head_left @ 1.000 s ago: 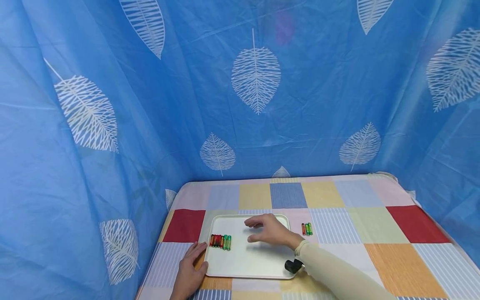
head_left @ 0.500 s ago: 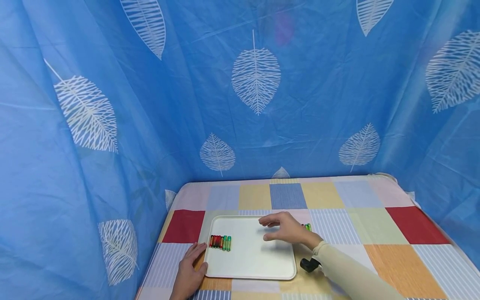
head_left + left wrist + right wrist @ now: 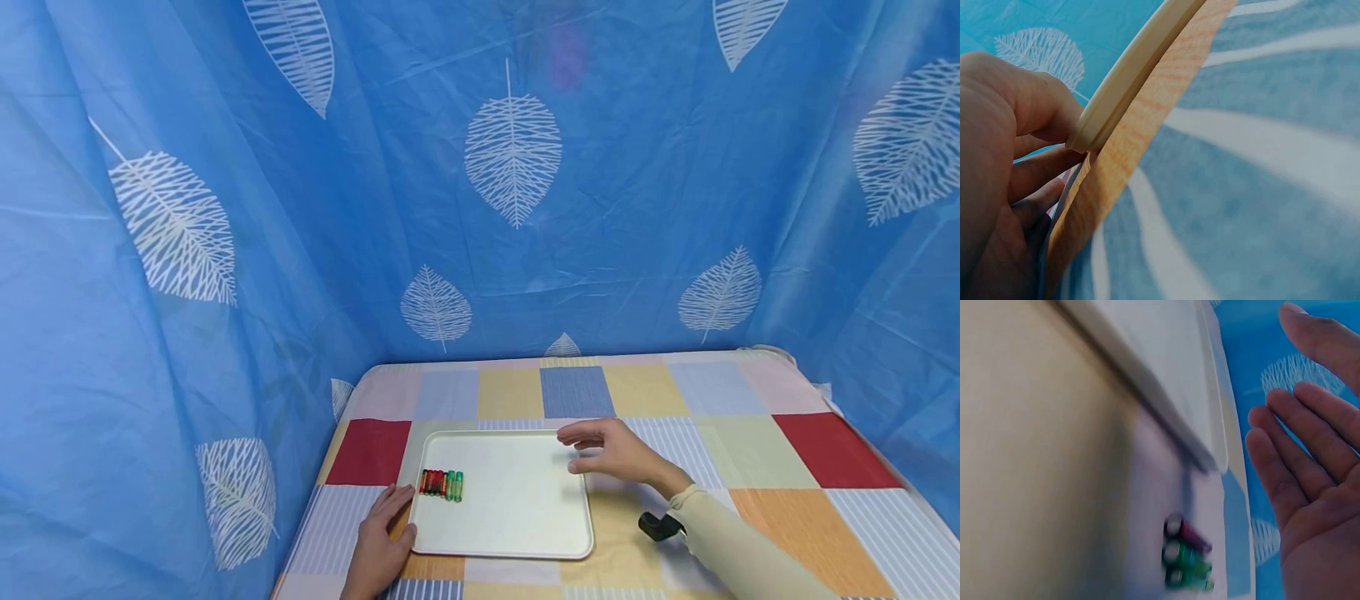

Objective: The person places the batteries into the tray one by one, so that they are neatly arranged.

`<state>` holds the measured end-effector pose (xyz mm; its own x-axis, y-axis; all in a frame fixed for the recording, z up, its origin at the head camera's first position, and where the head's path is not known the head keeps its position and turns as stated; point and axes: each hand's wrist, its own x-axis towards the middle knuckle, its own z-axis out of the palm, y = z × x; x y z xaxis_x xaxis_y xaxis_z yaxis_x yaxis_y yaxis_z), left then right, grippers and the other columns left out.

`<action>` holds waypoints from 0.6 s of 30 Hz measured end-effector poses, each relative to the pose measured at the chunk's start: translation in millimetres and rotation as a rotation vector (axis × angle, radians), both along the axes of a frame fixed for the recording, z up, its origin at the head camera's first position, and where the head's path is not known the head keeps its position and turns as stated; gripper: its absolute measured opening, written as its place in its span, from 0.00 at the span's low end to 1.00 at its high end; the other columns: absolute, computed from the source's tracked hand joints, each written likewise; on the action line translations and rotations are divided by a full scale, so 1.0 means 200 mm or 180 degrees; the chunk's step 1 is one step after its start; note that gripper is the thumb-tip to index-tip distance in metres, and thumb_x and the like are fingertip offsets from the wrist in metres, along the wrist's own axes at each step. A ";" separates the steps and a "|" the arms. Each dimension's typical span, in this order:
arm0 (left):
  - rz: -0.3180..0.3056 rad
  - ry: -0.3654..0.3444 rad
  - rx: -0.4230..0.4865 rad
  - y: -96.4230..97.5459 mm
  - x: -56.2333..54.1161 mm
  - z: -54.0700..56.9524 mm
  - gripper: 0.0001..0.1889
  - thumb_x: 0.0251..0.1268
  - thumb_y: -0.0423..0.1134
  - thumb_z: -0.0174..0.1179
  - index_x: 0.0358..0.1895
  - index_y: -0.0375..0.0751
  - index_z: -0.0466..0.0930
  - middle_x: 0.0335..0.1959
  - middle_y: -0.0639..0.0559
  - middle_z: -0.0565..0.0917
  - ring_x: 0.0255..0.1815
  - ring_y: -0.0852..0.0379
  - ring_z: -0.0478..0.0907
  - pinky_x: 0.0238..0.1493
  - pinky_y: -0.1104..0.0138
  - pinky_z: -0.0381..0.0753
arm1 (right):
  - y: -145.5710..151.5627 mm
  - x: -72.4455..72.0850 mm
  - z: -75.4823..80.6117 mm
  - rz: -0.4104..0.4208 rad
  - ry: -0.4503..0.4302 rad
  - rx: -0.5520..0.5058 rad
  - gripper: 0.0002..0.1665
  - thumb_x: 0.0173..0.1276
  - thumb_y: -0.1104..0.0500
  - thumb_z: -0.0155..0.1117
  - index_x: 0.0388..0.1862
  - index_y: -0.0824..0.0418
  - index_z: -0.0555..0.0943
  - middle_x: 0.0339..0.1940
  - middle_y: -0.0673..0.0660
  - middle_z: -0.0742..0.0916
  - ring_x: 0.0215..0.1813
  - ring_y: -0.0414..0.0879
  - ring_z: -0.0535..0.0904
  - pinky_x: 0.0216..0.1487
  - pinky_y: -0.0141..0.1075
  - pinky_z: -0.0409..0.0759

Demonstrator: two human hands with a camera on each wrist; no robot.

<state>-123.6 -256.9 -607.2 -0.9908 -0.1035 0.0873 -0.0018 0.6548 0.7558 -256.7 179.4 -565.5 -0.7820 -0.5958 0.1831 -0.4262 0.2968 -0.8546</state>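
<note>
A white rectangular tray (image 3: 517, 521) lies on the table. Along its left side is a row of several red and green batteries (image 3: 441, 485). My left hand (image 3: 378, 542) rests beside the tray's left edge; in the left wrist view its thumb touches the tray's corner (image 3: 1088, 134). My right hand (image 3: 615, 452) hovers above the tray's right edge, fingers loosely extended and holding nothing. Three more batteries (image 3: 1188, 553), one reddish and two green, lie on the cloth right of the tray in the right wrist view. The right hand hides them in the head view.
A patchwork cloth (image 3: 810, 525) covers the table. Blue curtains (image 3: 600, 208) with white leaf prints hang behind the table and at both sides. A black wrist camera (image 3: 660, 526) is worn at my right wrist.
My right hand has moved rightward from over the middle of the tray to its right edge, now covering the three loose batteries. My left hand and the row of batteries stay put.
</note>
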 end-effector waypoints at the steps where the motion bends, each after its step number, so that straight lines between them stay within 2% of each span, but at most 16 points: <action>1: 0.0003 -0.0004 0.0007 0.00 0.00 0.00 0.30 0.63 0.28 0.70 0.71 0.38 0.84 0.74 0.40 0.83 0.84 0.31 0.66 0.83 0.34 0.63 | 0.03 0.00 0.00 -0.0019 -0.0014 -0.0014 0.33 0.68 0.61 0.81 0.70 0.70 0.83 0.66 0.67 0.89 0.64 0.65 0.88 0.68 0.46 0.87; 6: 0.0031 -0.0079 0.0002 0.01 0.00 0.01 0.30 0.64 0.29 0.70 0.72 0.39 0.83 0.74 0.40 0.82 0.85 0.32 0.65 0.83 0.34 0.62 | 0.14 0.03 -0.01 -0.0170 -0.0057 -0.0066 0.36 0.69 0.62 0.81 0.72 0.71 0.81 0.66 0.69 0.88 0.65 0.62 0.88 0.67 0.48 0.87; 12: 0.0037 -0.0132 -0.0012 0.01 0.00 0.02 0.30 0.64 0.30 0.70 0.73 0.39 0.83 0.75 0.40 0.82 0.85 0.32 0.64 0.83 0.33 0.61 | 0.25 0.05 -0.02 -0.0356 -0.0190 -0.0068 0.36 0.68 0.62 0.81 0.73 0.71 0.80 0.67 0.71 0.87 0.67 0.68 0.86 0.68 0.57 0.85; 18: 0.0058 -0.0147 -0.0034 0.01 0.00 0.02 0.31 0.64 0.30 0.71 0.73 0.40 0.82 0.75 0.40 0.81 0.85 0.32 0.64 0.83 0.34 0.63 | 0.35 0.06 -0.06 -0.0593 -0.0194 0.0026 0.35 0.68 0.59 0.82 0.72 0.66 0.82 0.67 0.67 0.89 0.68 0.67 0.86 0.66 0.49 0.88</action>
